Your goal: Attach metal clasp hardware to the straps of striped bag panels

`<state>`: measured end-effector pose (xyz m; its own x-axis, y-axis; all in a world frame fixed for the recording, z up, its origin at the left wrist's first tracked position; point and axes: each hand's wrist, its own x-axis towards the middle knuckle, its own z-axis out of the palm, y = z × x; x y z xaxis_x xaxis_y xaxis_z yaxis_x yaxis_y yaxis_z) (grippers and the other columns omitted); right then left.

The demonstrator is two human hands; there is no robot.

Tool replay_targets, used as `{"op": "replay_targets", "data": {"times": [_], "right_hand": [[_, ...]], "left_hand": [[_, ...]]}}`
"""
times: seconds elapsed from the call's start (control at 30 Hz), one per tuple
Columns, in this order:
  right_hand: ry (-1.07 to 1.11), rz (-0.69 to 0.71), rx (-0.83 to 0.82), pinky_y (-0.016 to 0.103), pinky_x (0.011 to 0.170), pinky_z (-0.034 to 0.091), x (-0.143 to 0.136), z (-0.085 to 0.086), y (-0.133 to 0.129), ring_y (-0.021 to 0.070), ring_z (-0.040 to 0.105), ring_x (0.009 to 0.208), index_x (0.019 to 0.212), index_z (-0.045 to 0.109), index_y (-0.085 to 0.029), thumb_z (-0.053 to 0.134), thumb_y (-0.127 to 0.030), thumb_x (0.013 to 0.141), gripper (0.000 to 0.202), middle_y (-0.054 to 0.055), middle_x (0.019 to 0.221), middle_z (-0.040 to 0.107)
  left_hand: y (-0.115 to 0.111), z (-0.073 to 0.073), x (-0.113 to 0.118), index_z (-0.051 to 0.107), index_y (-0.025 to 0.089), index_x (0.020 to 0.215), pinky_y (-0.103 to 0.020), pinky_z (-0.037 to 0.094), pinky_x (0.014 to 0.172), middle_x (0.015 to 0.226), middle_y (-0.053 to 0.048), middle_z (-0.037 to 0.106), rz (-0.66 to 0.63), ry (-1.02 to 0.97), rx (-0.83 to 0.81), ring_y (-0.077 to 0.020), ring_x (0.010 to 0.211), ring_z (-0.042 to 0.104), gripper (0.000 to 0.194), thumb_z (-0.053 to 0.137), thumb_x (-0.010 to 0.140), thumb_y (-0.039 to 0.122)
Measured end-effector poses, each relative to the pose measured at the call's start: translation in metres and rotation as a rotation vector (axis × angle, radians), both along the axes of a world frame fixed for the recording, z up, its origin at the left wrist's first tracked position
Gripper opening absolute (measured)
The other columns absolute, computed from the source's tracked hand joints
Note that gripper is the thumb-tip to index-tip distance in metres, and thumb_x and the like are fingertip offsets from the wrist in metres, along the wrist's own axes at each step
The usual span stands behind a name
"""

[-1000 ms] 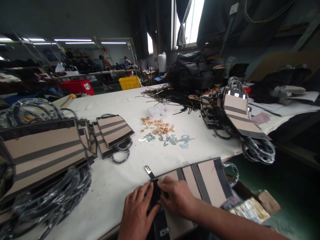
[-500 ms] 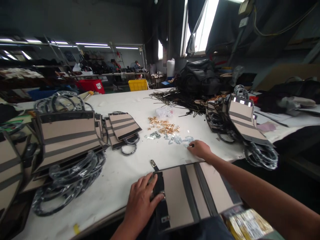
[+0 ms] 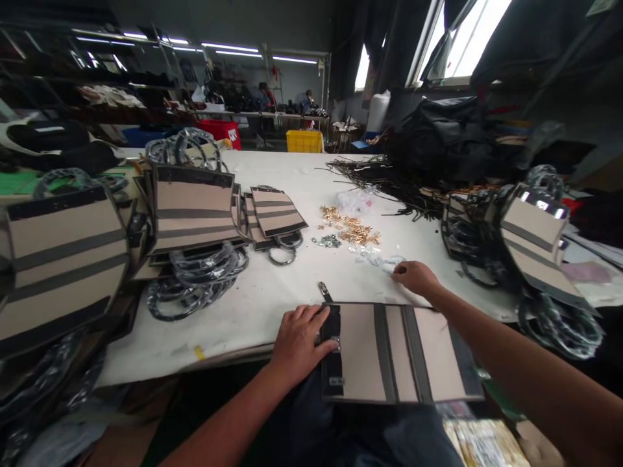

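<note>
A beige and dark-striped bag panel (image 3: 357, 350) lies across my lap at the table's front edge. On its black left edge rests my left hand (image 3: 302, 340), fingers spread and thumb on a small metal fitting (image 3: 335, 344). A strap with a metal clasp (image 3: 324, 290) sticks out from the panel's top left corner. My right hand (image 3: 413, 277) is at the table surface beside scattered clear pieces (image 3: 379, 259), its fingertips pinched together; what is between them is too small to make out. Gold-coloured metal parts (image 3: 357, 231) and silver parts (image 3: 328, 241) lie beyond it.
Stacks of similar panels with plastic-wrapped handles stand at the left (image 3: 195, 201) and right (image 3: 530, 227) of the white table (image 3: 243, 305). Dark strips (image 3: 370, 185) and a black bag (image 3: 438, 136) lie at the back. A foil-like packet (image 3: 487, 441) sits below right.
The camera view has turned left, so the scene appears shifted right. My right hand stays near the clear pieces; the dark bit seen at its fingertips no longer shows. My left hand remains on the panel.
</note>
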<state>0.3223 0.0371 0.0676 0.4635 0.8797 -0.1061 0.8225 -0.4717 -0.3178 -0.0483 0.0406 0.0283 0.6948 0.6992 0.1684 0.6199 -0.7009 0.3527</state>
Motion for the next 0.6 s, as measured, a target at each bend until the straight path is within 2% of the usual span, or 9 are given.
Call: {"op": "replay_targets", "data": {"times": [0.1, 0.23, 0.3, 0.4, 0.5, 0.6], "right_hand": [[0.09, 0.128, 0.005, 0.027, 0.064, 0.044, -0.024, 0.02, -0.006, 0.0164, 0.064, 0.064, 0.09, 0.079, -0.018, 0.065, -0.032, 0.085, 0.021, 0.004, 0.073, 0.074], [0.467, 0.351, -0.014, 0.024, 0.055, 0.046, -0.085, 0.038, -0.011, 0.0137, 0.062, 0.058, 0.098, 0.08, -0.019, 0.069, -0.035, 0.084, 0.024, 0.002, 0.077, 0.075], [0.612, 0.405, -0.061, 0.023, 0.053, 0.046, -0.116, 0.036, -0.008, 0.0124, 0.059, 0.055, 0.097, 0.079, -0.019, 0.07, -0.033, 0.082, 0.022, 0.001, 0.074, 0.073], [0.671, 0.426, -0.102, 0.022, 0.05, 0.044, -0.143, 0.022, -0.001, 0.0109, 0.054, 0.051, 0.093, 0.079, -0.017, 0.07, -0.027, 0.08, 0.019, -0.002, 0.064, 0.067], [0.655, 0.408, -0.143, 0.023, 0.049, 0.041, -0.147, 0.007, 0.004, 0.0109, 0.051, 0.049, 0.091, 0.08, -0.016, 0.069, -0.025, 0.078, 0.019, -0.004, 0.057, 0.063], [0.614, 0.392, -0.142, 0.023, 0.051, 0.041, -0.146, 0.003, 0.005, 0.0111, 0.051, 0.05, 0.092, 0.08, -0.016, 0.068, -0.026, 0.079, 0.02, -0.003, 0.059, 0.065]], "left_hand": [[0.0, -0.001, 0.0, 0.059, 0.027, 0.147, -0.048, 0.044, 0.103, 0.144, -0.007, 0.065, 0.004, -0.019, -0.016, -0.0305, 0.129, 0.056, 0.066, 0.079, 0.089, 0.051], [0.001, -0.004, 0.0, 0.059, 0.027, 0.147, -0.049, 0.043, 0.103, 0.144, -0.008, 0.066, 0.008, -0.04, -0.029, -0.0311, 0.129, 0.055, 0.068, 0.079, 0.088, 0.053], [0.001, -0.004, 0.001, 0.059, 0.028, 0.147, -0.048, 0.043, 0.103, 0.143, -0.008, 0.066, 0.016, -0.046, -0.035, -0.0311, 0.129, 0.056, 0.069, 0.08, 0.087, 0.053], [0.0, -0.003, 0.001, 0.058, 0.028, 0.146, -0.048, 0.043, 0.102, 0.14, -0.007, 0.067, 0.03, -0.049, -0.049, -0.0309, 0.126, 0.057, 0.071, 0.081, 0.085, 0.055], [0.0, -0.003, 0.002, 0.059, 0.026, 0.143, -0.047, 0.044, 0.101, 0.137, -0.007, 0.069, 0.039, -0.054, -0.055, -0.0307, 0.124, 0.058, 0.071, 0.083, 0.083, 0.056], [0.0, -0.003, 0.002, 0.058, 0.025, 0.143, -0.048, 0.042, 0.103, 0.138, -0.007, 0.068, 0.04, -0.057, -0.052, -0.0307, 0.126, 0.057, 0.071, 0.083, 0.083, 0.055]]}}
